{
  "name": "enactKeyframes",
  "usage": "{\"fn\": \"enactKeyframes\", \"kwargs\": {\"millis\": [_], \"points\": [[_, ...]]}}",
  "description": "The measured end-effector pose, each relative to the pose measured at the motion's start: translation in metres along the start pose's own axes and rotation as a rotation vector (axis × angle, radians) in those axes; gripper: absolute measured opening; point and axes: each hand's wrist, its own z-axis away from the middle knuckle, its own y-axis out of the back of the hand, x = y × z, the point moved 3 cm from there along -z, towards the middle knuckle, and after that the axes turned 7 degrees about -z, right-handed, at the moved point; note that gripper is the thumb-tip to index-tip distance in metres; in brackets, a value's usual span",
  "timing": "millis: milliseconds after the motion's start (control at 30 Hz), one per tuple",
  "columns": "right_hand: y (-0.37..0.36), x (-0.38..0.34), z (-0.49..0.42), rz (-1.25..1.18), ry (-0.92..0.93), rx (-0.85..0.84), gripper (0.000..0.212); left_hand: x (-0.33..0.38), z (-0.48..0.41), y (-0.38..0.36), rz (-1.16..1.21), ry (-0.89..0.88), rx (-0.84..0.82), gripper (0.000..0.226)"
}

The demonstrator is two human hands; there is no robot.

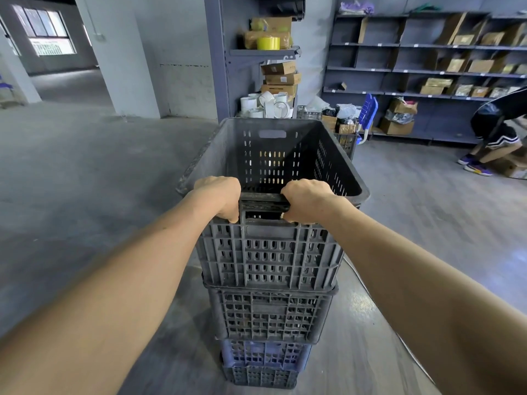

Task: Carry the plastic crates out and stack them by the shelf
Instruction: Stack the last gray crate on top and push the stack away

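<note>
A stack of dark grey slotted plastic crates stands on the concrete floor right in front of me. The top crate (268,252) is empty and open. Under it sit a second grey crate (271,315), a bluish crate (265,354) and a lower grey one. My left hand (221,196) and my right hand (306,199) both grip the near rim of the top crate, either side of its handle slot. A grey metal shelf (225,67) with boxes and a yellow tape roll stands just behind the stack.
White rolls (266,105) and another loaded crate (346,138) sit at the shelf's foot, with a blue folded chair (368,109) beside. A long shelving wall (427,69) runs along the right. A person (496,135) crouches by cardboard boxes at far right. A thin cable (370,295) crosses the floor.
</note>
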Motion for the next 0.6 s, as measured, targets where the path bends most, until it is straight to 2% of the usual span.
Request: {"fn": "enactKeyframes", "kwargs": {"millis": [300,600], "points": [[0.0012,-0.0010,-0.0007,-0.014,-0.043,-0.033,0.007,0.0002,-0.0017,-0.0005,-0.030,-0.033,0.017,0.024],[0.0043,-0.0040,0.0029,-0.012,-0.070,-0.026,0.007,-0.0003,-0.0027,-0.0006,-0.048,-0.011,0.000,0.028]]}}
